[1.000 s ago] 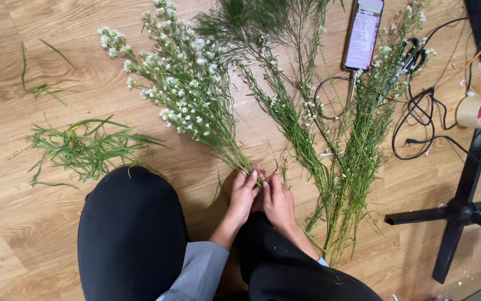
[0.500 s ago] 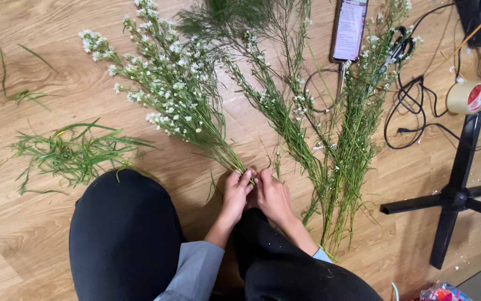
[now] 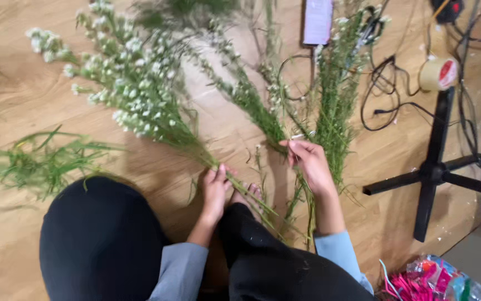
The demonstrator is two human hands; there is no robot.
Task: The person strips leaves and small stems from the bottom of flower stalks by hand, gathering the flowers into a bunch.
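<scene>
My left hand (image 3: 214,189) is closed around the stems of a bunch of small white flowers (image 3: 134,89) that fans out up and to the left over the wooden floor (image 3: 39,95). My right hand (image 3: 309,161) has reached out to the right and pinches a green stem of the leafy sprigs (image 3: 335,106) lying in the middle. More thin flowering stems (image 3: 246,95) lie between the two hands. My knees in black trousers (image 3: 101,239) fill the bottom of the view.
A pile of stripped green leaves (image 3: 34,161) lies at left. A black stand base (image 3: 435,170), tangled cables (image 3: 385,95), a tape roll (image 3: 438,73) and a phone (image 3: 318,21) lie at right. A bag of pink items (image 3: 424,281) sits bottom right.
Both hands were together at the base of the white flower bunch. My right hand has now moved up and right onto a green stem, while the left stays on the bunch.
</scene>
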